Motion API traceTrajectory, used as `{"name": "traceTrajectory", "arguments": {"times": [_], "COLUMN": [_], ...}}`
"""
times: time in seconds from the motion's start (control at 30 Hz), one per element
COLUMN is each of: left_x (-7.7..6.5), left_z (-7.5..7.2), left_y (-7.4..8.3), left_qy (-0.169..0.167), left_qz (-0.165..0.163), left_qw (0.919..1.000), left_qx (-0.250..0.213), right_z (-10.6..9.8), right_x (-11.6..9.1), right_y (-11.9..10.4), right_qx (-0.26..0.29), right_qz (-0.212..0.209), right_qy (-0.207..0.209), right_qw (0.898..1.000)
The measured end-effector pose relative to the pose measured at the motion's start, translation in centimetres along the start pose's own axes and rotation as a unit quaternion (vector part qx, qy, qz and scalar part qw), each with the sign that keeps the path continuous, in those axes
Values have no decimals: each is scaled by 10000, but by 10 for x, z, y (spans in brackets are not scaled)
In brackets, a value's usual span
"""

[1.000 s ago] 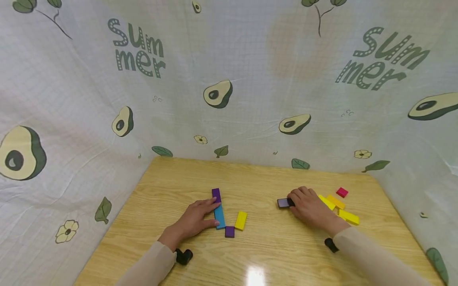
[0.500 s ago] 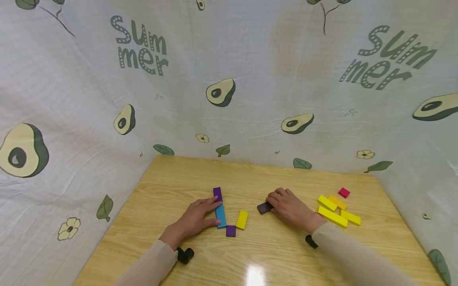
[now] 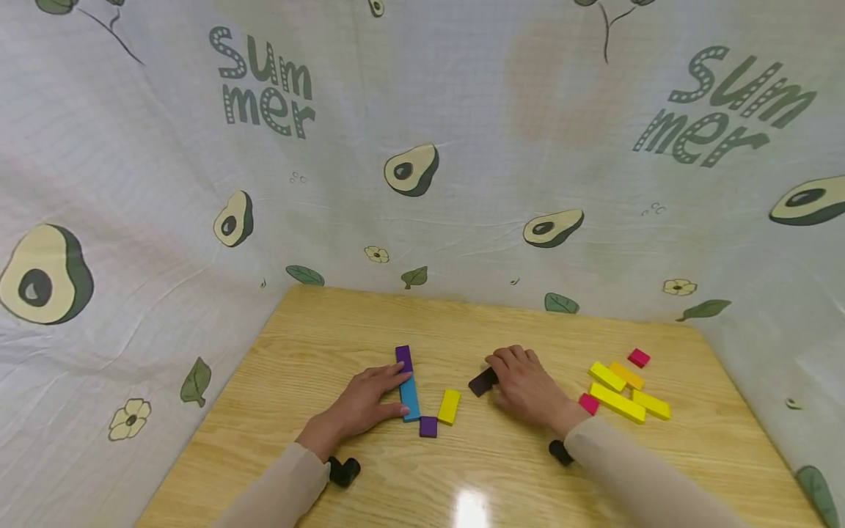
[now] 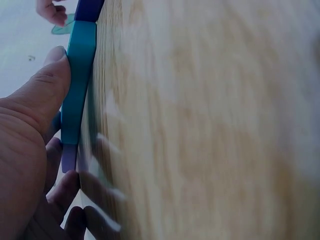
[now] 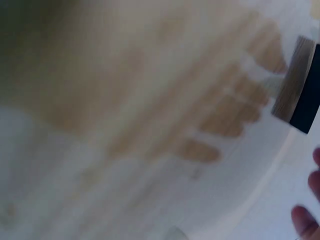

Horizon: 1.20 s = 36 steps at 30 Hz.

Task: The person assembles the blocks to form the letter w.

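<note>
My left hand (image 3: 365, 403) rests on the blue block (image 3: 409, 400), its relaxed fingers near the joint with a purple block (image 3: 404, 358) and its thumb at the near end. In the left wrist view the thumb lies against the side of the blue block (image 4: 79, 82). My right hand (image 3: 528, 389) pinches a dark block (image 3: 483, 382) by its right end; in the right wrist view the dark block (image 5: 300, 86) sits at the right edge, most of the hand out of frame. A small purple square block (image 3: 428, 427) and a yellow block (image 3: 449, 407) lie between the hands.
Right of my right hand lie several yellow blocks (image 3: 617, 402), an orange block (image 3: 626, 375), and two red blocks, one near the wrist (image 3: 589, 403), one farther back. A patterned cloth (image 3: 475, 220) hangs around the wooden table (image 3: 343, 315).
My right hand has moved left with the dark block, toward the yellow block, and turned it to slant. The red block near the wrist has come into view. My left hand stays in place.
</note>
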<state>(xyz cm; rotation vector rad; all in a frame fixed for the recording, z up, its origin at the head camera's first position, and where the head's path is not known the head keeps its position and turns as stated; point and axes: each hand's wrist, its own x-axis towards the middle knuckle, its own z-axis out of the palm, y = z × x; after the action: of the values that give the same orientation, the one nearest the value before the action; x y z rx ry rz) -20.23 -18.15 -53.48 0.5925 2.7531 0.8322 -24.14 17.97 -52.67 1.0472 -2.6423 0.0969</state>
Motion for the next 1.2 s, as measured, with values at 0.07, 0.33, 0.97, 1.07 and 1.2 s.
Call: {"name": "traceTrajectory", "arguments": {"times": [0.07,0.33,0.97,1.07,1.2], "left_x": [0,0,0,0,1], "left_z": [0,1,0,0,0], "left_y": [0,-1,-4,-4,-4], "left_qy": [-2,-2,33,33,20], "left_qz": [-2,38,164,150,145], "left_qw": [10000,10000,9998,9999,9999], "left_qx": [22,42,62,58,50], "right_z": [0,2,6,6,6], "right_x": [0,-1,9,14,21], "right_y": [-4,-17,-19,-20,-22], "right_qx": [124,-240,124,243,336], "right_qz": [388,1083,981,831,719], "right_qy": [68,-95,-288,-279,-315], "right_qw": [9991,9938,9947,9959,9963]}}
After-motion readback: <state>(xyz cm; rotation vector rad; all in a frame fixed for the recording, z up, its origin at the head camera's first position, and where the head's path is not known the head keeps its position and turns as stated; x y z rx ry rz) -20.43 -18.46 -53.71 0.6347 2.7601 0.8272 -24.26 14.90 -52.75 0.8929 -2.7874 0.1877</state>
